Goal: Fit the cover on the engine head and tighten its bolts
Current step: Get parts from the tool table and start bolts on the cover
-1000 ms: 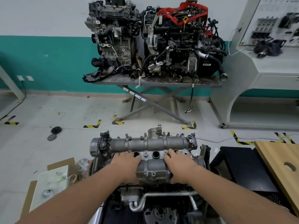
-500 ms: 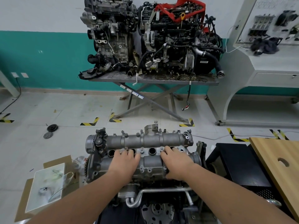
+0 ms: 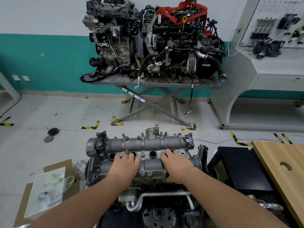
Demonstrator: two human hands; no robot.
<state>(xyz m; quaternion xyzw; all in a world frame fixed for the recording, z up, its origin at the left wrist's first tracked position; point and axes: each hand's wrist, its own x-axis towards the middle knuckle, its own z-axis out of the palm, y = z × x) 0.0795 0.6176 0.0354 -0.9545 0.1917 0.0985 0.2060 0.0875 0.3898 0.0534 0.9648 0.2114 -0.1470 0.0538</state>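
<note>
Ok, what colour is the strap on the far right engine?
Red, draped over the top of that engine's strap; the head view shows it clearly.

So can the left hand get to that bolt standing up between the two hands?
Probably yes. The left hand lies flat on the cover, and the bolt stands just beside its fingertips with nothing over it.

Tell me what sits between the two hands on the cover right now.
In the head view, a bare stretch of the grey cover separates the left hand from the right hand, with one open round well and small bolts.
</note>
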